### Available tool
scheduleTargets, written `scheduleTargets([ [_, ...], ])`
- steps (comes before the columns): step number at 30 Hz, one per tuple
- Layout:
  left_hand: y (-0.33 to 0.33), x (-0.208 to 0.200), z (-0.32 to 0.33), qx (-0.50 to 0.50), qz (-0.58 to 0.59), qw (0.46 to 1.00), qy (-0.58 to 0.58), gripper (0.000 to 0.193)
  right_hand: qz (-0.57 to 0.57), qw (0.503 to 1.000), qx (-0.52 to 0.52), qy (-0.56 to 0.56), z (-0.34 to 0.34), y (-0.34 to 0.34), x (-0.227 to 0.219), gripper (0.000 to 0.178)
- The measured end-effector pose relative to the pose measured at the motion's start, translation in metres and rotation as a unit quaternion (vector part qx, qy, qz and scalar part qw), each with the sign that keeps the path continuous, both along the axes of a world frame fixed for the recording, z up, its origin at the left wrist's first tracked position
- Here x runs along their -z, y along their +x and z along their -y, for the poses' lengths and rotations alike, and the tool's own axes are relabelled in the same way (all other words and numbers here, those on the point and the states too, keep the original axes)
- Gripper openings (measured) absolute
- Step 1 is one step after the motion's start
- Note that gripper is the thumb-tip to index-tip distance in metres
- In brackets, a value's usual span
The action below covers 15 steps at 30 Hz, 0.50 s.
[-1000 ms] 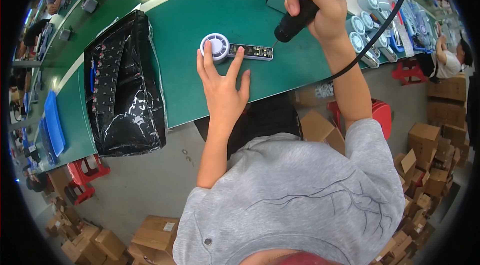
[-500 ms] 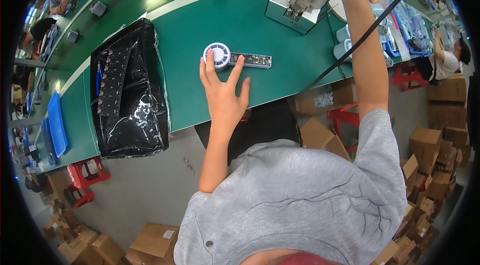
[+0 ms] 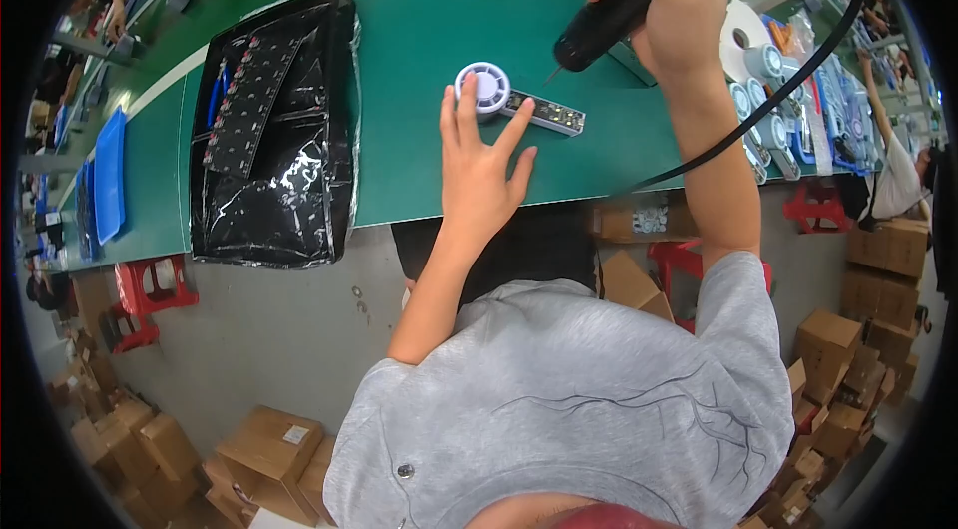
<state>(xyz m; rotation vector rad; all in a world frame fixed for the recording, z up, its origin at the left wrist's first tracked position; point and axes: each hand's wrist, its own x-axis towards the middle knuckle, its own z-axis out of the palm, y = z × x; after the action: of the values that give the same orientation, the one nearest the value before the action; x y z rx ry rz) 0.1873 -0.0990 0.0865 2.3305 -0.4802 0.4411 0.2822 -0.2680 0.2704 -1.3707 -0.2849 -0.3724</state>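
Observation:
A handheld fan with a round white slotted head [image 3: 496, 86] lies on the green table, its narrow handle pointing right with a circuit board [image 3: 561, 117] exposed. My left hand [image 3: 479, 175] rests on it with spread fingers, one on the fan head and another at the near end of the handle. My right hand [image 3: 684, 30] is wrapped round a black electric screwdriver [image 3: 604, 25]. Its thin bit hangs tilted above the table, just beyond the handle and apart from the board. A black cable [image 3: 793, 85] runs from the tool past my right forearm.
To the left sits a black plastic-lined tray [image 3: 309, 185] with a black panel [image 3: 254, 105] and a blue-handled tool in it. A blue tray [image 3: 110, 180] stands farther left. Behind my right hand is a screw feeder [image 3: 631, 62], mostly hidden. Fan parts [image 3: 773, 130] crowd the right side.
My right hand has brought the screwdriver from the screw feeder down and left, near the fan's handle. The fan is now angled, its handle end lower; my left hand stays on it. The view has shifted.

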Motion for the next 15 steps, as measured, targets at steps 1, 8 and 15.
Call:
scheduleTargets([
  [1,0.0,0.0,0.0,0.0,-0.002,1.0,-0.001,0.059,0.002,1.0,-0.012,-0.016,-0.01,-0.004,0.0,0.015],
  [8,0.0,-0.001,0.0,-0.003,-0.009,1.0,0.006,0.06,-0.042,0.997,-0.04,-0.05,-0.042,-0.006,0.006,0.018],
  [15,0.001,-0.001,0.0,-0.001,-0.004,1.0,0.006,0.06,-0.036,0.998,-0.037,-0.047,-0.042,-0.005,0.017,0.017],
])
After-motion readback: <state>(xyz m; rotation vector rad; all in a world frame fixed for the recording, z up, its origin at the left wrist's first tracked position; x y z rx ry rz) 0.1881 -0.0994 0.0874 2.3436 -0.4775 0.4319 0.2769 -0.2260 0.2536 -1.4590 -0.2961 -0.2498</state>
